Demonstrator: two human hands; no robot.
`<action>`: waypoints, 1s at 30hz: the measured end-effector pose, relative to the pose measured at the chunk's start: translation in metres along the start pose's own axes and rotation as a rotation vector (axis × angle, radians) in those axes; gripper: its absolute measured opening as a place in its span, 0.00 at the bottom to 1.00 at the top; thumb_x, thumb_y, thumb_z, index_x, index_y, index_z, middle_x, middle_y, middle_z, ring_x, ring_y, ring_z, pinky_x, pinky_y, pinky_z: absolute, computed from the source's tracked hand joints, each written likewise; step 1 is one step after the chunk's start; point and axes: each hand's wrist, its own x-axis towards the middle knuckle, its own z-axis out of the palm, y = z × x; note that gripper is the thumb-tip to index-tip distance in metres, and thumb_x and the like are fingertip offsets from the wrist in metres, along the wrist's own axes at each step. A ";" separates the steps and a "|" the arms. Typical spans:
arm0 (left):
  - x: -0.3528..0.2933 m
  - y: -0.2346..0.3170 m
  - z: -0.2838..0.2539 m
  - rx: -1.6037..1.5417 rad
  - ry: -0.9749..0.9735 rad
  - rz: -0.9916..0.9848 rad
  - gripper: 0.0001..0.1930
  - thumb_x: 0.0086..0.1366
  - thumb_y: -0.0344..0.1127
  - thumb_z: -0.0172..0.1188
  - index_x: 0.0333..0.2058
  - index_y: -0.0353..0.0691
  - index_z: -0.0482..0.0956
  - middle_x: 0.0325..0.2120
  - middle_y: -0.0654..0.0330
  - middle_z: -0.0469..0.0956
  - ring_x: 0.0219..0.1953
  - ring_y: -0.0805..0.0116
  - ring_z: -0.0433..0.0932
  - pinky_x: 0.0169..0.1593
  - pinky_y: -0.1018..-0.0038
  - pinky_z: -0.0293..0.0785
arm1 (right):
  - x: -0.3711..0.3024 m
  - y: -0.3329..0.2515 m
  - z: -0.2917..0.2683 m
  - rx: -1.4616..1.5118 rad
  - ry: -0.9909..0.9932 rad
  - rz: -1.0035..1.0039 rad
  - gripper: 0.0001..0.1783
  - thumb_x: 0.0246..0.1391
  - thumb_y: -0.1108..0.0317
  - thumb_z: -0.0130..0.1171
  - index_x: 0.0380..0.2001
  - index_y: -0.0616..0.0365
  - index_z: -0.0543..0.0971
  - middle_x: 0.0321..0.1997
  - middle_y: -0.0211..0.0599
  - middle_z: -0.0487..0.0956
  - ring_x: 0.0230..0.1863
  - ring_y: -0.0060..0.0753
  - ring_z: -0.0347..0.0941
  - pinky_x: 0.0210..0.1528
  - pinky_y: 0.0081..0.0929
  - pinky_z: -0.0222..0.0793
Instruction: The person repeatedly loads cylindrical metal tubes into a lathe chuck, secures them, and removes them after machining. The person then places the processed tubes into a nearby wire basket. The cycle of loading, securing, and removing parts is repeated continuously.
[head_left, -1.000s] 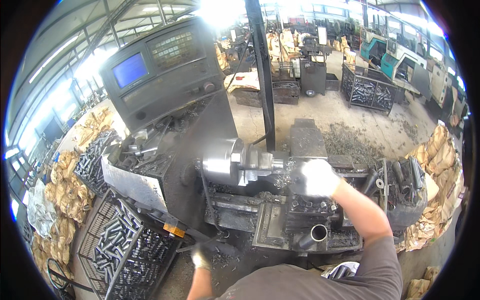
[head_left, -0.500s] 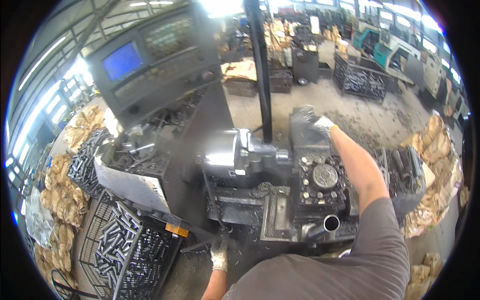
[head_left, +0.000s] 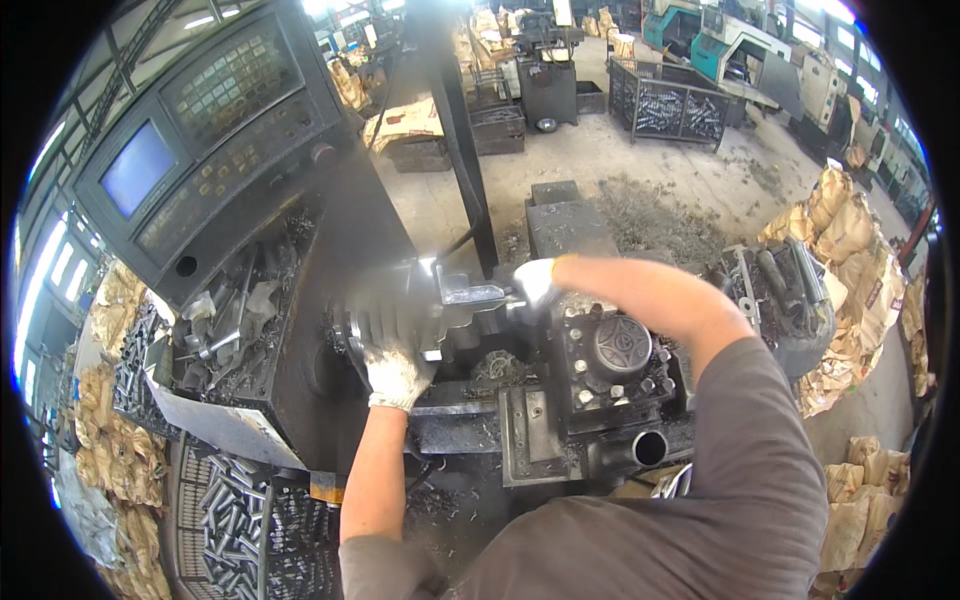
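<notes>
My left hand (head_left: 395, 365), in a white glove with dark, dirty fingers, lies over the lathe chuck (head_left: 440, 354). Its fingers stretch upward across the metal, somewhat blurred. Against the chuck's right side, my right hand (head_left: 535, 282), also gloved, closes at the end of the metal workpiece (head_left: 514, 303) that juts from the jaws (head_left: 472, 293). Most of the right fingers are hidden. Just below my right forearm sits the square tool post (head_left: 622, 345) with its round cap and several bolts.
A control panel (head_left: 215, 110) with a lit screen rises at the left. Beneath it, a metal tray (head_left: 225, 425) holds tools and chips. Lower left stands a wire basket (head_left: 190, 520) of metal tubes. An open pipe end (head_left: 650, 448) points up near my body. Wrapped stacks (head_left: 850, 290) stand at right.
My left hand has risen from below the machine bed onto the chuck. My right hand has come from behind the tool post leftward to the workpiece. The view has shifted, and the chuck's blurred look has lessened.
</notes>
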 end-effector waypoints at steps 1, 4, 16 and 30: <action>0.004 0.000 0.000 -0.010 -0.010 0.014 0.47 0.54 0.45 0.72 0.70 0.31 0.66 0.68 0.40 0.69 0.74 0.36 0.62 0.79 0.40 0.47 | 0.006 0.021 -0.006 0.239 -0.266 0.135 0.24 0.45 0.57 0.79 0.44 0.56 0.88 0.39 0.47 0.89 0.42 0.44 0.88 0.47 0.46 0.84; 0.023 0.004 -0.021 -0.042 -0.066 0.066 0.45 0.53 0.43 0.72 0.68 0.32 0.69 0.66 0.41 0.71 0.72 0.37 0.65 0.78 0.41 0.51 | 0.008 0.060 -0.012 0.599 -0.559 0.150 0.32 0.41 0.49 0.83 0.47 0.58 0.88 0.43 0.47 0.88 0.46 0.43 0.86 0.50 0.45 0.82; 0.048 0.000 -0.020 -0.085 0.131 0.035 0.35 0.56 0.38 0.66 0.63 0.33 0.76 0.57 0.39 0.80 0.62 0.36 0.76 0.72 0.46 0.66 | -0.161 0.076 0.021 0.168 0.445 0.458 0.38 0.44 0.48 0.76 0.53 0.66 0.82 0.45 0.55 0.87 0.45 0.53 0.87 0.51 0.41 0.83; -0.013 0.091 -0.084 -1.829 -0.332 -0.157 0.62 0.56 0.72 0.73 0.77 0.38 0.55 0.69 0.51 0.71 0.71 0.57 0.70 0.70 0.59 0.69 | -0.257 -0.186 0.036 1.321 0.627 -0.064 0.28 0.58 0.66 0.70 0.60 0.62 0.78 0.47 0.43 0.88 0.44 0.34 0.86 0.47 0.31 0.84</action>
